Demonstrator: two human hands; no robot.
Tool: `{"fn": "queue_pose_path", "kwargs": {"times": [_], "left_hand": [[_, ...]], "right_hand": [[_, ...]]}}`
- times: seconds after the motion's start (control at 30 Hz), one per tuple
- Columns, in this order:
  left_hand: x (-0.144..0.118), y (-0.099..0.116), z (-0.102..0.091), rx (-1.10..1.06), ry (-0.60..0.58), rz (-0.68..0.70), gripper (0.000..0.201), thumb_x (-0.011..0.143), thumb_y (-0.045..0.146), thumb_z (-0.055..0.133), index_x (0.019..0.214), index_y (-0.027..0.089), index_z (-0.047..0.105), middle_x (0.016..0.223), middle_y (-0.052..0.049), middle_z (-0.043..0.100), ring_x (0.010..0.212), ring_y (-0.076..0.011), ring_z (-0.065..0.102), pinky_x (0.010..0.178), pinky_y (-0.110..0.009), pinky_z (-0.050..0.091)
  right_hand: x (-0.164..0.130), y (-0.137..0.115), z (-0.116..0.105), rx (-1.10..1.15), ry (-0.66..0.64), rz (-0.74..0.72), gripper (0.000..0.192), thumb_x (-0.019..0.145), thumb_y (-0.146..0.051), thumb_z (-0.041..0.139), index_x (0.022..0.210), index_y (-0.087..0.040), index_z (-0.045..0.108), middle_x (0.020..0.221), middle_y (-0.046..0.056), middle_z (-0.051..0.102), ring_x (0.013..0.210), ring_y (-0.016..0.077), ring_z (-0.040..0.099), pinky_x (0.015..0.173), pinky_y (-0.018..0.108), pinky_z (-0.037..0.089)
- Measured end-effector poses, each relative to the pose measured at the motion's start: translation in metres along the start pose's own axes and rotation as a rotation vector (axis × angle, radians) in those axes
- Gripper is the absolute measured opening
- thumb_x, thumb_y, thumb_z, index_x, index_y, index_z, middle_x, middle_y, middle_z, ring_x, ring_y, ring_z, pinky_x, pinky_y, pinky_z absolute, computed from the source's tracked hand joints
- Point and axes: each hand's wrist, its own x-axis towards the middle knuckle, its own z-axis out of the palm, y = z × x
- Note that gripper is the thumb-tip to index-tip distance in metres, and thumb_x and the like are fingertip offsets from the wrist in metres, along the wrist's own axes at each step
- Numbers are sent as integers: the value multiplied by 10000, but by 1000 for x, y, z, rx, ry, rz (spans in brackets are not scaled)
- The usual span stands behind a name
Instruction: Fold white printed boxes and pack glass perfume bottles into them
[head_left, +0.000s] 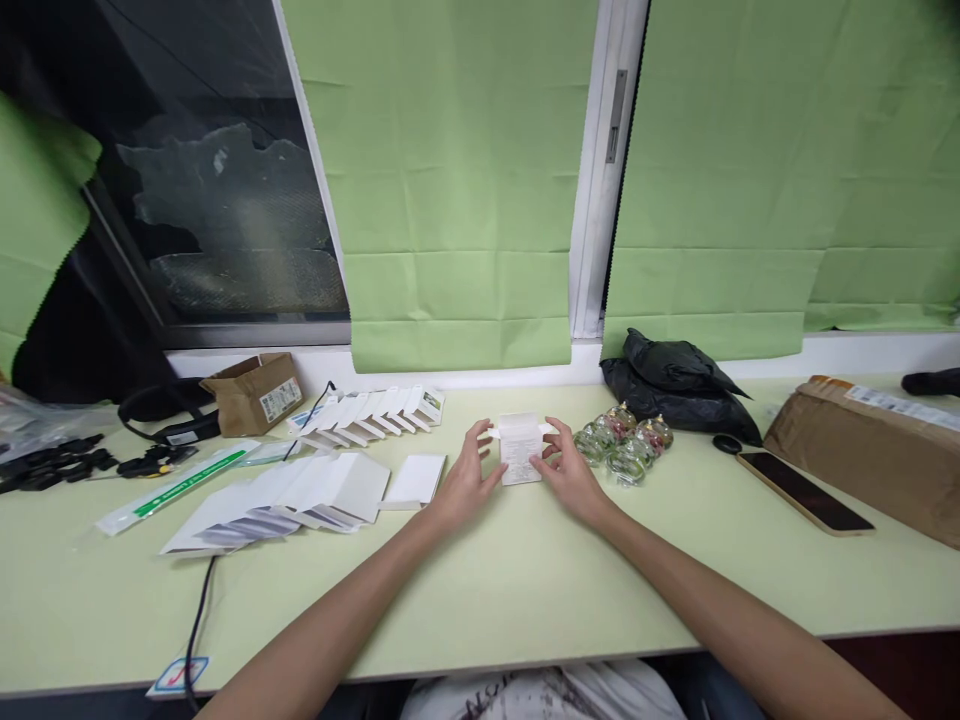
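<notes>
Between my two hands is a small white cardboard box point(520, 460) with fine printed text on its facing side. Its top flap stands up and small side flaps stick out left and right. My left hand point(469, 470) grips the left edge, thumb low on the printed side and fingers curled by the side flap. On the right edge, my right hand point(568, 468) holds it the same way. Just right of that hand lie several clear plastic-wrapped ornaments point(626, 445) with gold tops. A flat white carton point(414, 481) rests left of my left hand.
Rows of folded white cartons point(300, 495) and narrow white boxes point(375, 413) spread to the left. Behind them stands an open brown box point(259, 395). A black plastic bag point(671, 385), a phone point(806, 492) and a large brown parcel point(870, 455) lie right. A black cable point(201, 610) crosses the table's left side.
</notes>
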Motion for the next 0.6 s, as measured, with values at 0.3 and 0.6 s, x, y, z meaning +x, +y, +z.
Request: {"fn": "queue_pose_path", "kwargs": {"times": [0.3, 0.6], "left_hand": [[-3, -16, -47, 1132, -185, -356, 444, 982, 444, 510, 1168, 59, 630, 1093, -284, 677, 1081, -448, 616, 924, -565, 450], [-6, 2, -40, 1088, -324, -388, 531, 1002, 306, 375, 1512, 159, 379, 1376, -243, 547, 1111, -408, 604, 853, -560, 485]], "right_hand": [[13, 11, 6, -27, 30, 34, 694, 880, -298, 657, 1478, -267, 307, 1260, 73, 638, 823, 167, 639, 772, 352, 533], [11, 10, 3, -98, -80, 55, 458, 891, -305, 650, 1308, -253, 466, 1181, 20, 668, 778, 157, 642, 739, 324, 502]]}}
